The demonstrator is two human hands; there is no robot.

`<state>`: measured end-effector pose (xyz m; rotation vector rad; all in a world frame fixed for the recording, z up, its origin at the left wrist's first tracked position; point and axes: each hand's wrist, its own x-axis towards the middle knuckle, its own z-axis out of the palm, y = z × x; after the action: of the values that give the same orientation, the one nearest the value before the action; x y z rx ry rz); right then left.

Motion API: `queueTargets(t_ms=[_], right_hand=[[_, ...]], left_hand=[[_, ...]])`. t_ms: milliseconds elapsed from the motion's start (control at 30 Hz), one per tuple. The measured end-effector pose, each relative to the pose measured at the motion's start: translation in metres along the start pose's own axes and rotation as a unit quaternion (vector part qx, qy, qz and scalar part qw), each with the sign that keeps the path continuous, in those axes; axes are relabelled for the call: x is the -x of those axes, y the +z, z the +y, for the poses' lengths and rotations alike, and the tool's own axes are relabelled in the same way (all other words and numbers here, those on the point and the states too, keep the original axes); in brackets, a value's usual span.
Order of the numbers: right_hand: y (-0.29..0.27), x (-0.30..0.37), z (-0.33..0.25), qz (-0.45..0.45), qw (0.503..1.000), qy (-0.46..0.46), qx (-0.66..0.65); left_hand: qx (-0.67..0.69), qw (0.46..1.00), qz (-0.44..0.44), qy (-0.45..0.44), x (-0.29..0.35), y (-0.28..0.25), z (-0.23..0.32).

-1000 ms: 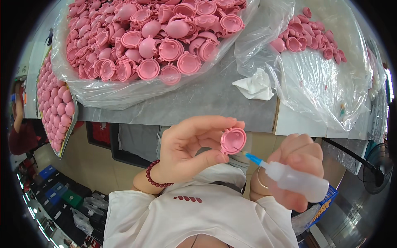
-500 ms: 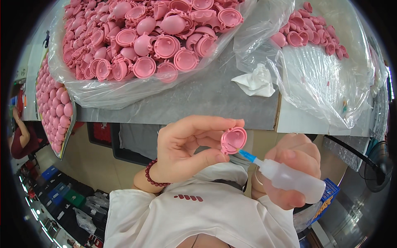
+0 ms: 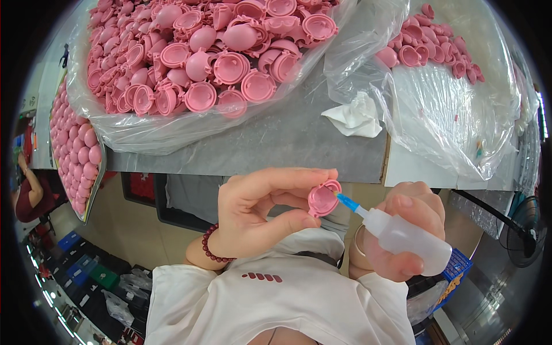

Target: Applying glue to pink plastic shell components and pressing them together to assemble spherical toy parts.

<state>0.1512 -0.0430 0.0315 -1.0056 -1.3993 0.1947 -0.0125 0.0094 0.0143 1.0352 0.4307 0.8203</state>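
Between the thumb and fingertips of my left hand (image 3: 261, 210) is a round pink plastic shell (image 3: 323, 199), its hollow side facing the right. My right hand (image 3: 409, 221) is wrapped round a translucent white squeeze bottle (image 3: 411, 241). The bottle's blue needle tip (image 3: 349, 202) points up and left and meets the upper right part of the shell's rim or inside; exactly where it touches is hard to tell. Both hands are held in front of the table's near edge, above my lap.
A big heap of pink shells (image 3: 230, 66) lies on clear plastic on the grey table (image 3: 259, 146). Crumpled white tissue (image 3: 355, 115) sits right of it. Smaller pink pieces (image 3: 431, 43) rest on plastic at the far right. A tray of pink domes (image 3: 77, 149) stands left; a co-worker's arm (image 3: 31, 184) shows beyond.
The bottle's blue tip has shifted up along the shell, from its lower right side to its upper right. The shell has turned slightly in my left fingers.
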Motion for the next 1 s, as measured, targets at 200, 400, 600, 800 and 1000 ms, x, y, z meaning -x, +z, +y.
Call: queueTargets(t_ms=[200, 400, 600, 800, 1000], right_hand=[[-0.007, 0.003, -0.002, 0.027, 0.998, 0.010, 0.064], [-0.008, 0.006, -0.006, -0.076, 0.996, 0.024, -0.038], [-0.084, 0.000, 0.007, 0.384, 0.913, 0.041, 0.130], [-0.244, 0.009, 0.050, 0.372, 0.836, 0.186, 0.359], [-0.305, 0.019, 0.078, 0.325, 0.834, 0.258, 0.364]], left_hand=[[-0.046, 0.997, 0.027, 0.054, -0.003, 0.002, -0.001], [-0.041, 0.994, 0.024, 0.101, -0.002, -0.001, -0.010], [0.232, 0.972, -0.033, -0.030, -0.009, -0.002, -0.005], [0.323, 0.941, 0.017, -0.104, -0.003, -0.005, -0.010], [0.316, 0.945, 0.021, -0.079, -0.009, -0.006, -0.012]])
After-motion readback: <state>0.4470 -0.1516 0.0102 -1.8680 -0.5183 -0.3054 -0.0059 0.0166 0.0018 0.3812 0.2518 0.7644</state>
